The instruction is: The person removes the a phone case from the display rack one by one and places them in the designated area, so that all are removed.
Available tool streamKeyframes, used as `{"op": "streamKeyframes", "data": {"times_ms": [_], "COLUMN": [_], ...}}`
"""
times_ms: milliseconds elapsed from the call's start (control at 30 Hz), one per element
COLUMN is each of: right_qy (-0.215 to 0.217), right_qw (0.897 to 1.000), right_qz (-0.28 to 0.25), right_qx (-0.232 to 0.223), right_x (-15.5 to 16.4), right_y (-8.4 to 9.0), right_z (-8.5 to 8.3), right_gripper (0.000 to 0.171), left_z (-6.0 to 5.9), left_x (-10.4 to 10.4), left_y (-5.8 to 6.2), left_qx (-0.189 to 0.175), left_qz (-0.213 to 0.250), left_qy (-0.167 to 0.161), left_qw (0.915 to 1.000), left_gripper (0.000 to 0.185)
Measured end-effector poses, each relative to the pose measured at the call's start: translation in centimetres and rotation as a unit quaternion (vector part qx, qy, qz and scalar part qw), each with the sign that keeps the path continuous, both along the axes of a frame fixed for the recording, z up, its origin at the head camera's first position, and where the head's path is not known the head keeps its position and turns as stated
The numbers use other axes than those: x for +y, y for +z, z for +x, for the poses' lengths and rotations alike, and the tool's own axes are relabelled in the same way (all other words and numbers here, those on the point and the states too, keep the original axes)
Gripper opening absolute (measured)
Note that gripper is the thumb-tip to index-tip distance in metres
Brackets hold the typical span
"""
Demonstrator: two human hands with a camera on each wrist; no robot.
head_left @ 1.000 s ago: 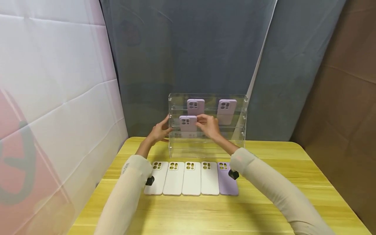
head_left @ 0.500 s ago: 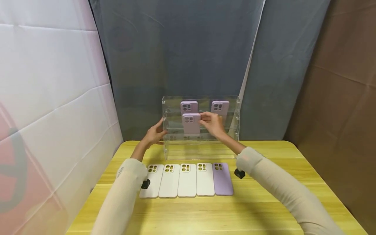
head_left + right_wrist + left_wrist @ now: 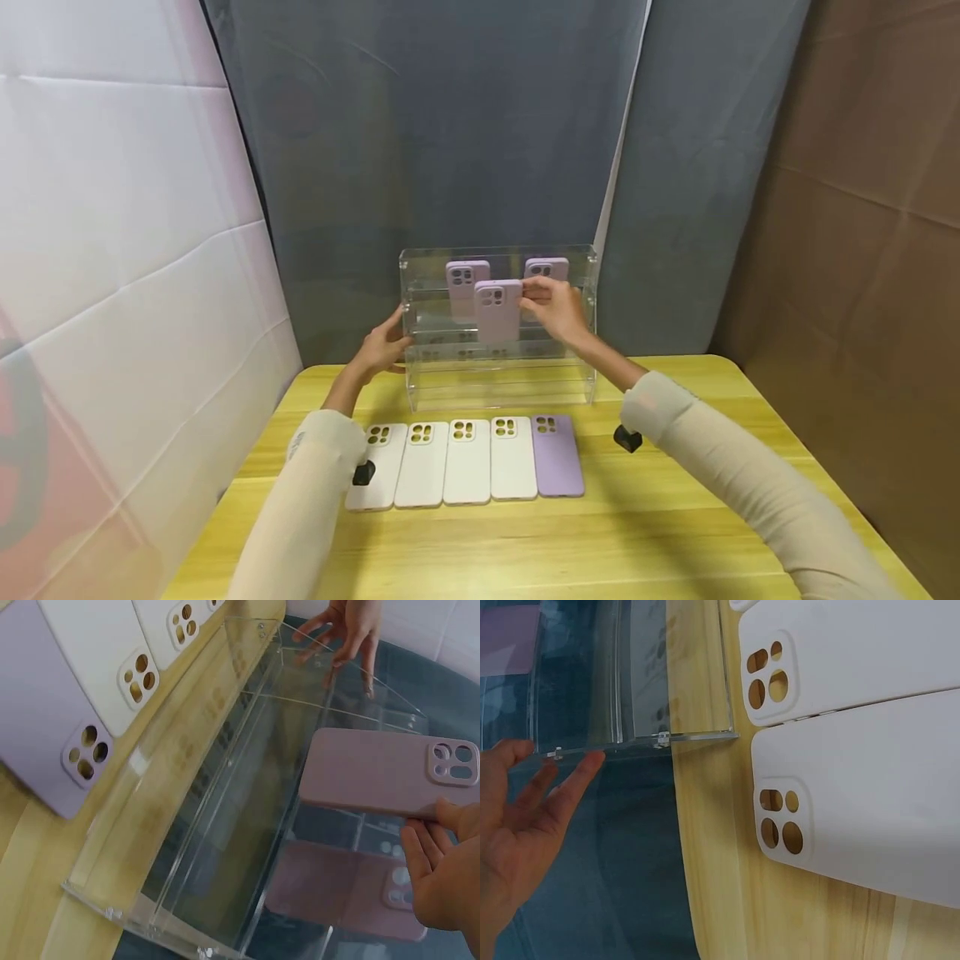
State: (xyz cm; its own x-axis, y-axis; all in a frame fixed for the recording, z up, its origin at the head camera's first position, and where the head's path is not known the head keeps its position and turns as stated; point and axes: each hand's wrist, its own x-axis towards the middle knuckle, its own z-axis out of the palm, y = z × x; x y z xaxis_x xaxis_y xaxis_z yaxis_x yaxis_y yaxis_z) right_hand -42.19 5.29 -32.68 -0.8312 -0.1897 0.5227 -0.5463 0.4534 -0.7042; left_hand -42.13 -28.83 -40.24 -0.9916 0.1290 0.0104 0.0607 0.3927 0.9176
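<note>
Right hand (image 3: 553, 310) has lifted the lilac case (image 3: 498, 311) up from the middle tier, fingers pinching its edge, while left hand (image 3: 386, 346), fingers spread, steadies the rack (image 3: 592, 333).

I see cream long sleeves (image 3: 315, 492) on both arms, a small black camera (image 3: 363, 473) strapped under each wrist, bare hands.

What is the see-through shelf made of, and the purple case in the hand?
The shelf looks like clear hard plastic, likely acrylic: glossy, and you see straight through it. The purple case the right hand holds looks like soft matte silicone or rubbery plastic: no shine.
</note>
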Motion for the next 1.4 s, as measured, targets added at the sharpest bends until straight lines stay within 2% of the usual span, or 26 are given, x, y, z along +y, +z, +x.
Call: {"op": "streamKeyframes", "data": {"times_ms": [333, 633, 900, 1400], "right_qy": [0.000, -0.007, 0.011, 0.013], "right_qw": [1.000, 1.000, 1.000, 0.993], "right_qz": [-0.003, 0.005, 0.008, 0.032], "right_qx": [-0.001, -0.022, -0.024, -0.109], "right_x": [1.8, 4.0, 6.5, 10.8], "right_y": [0.7, -0.4, -1.8, -4.5], "right_z": [0.3, 1.0, 1.9, 2.3], "right_gripper": [0.034, 0.040, 0.048, 0.051], "left_z": [-0.4, -0.1, -0.2, -0.3], "left_x": [-1.0, -1.7, -2.3, -2.3], "left_y": [0.1, 0.3, 0.5, 0.4], "left_qx": [-0.009, -0.010, -0.009, -0.011], "left_qz": [-0.003, -0.006, -0.017, -0.021], "left_qy": [-0.002, -0.010, -0.006, -0.003], "left_qw": [1.0000, 0.9999, 0.9998, 0.9997], "left_gripper": [0.076, 0.076, 0.075, 0.075]}}
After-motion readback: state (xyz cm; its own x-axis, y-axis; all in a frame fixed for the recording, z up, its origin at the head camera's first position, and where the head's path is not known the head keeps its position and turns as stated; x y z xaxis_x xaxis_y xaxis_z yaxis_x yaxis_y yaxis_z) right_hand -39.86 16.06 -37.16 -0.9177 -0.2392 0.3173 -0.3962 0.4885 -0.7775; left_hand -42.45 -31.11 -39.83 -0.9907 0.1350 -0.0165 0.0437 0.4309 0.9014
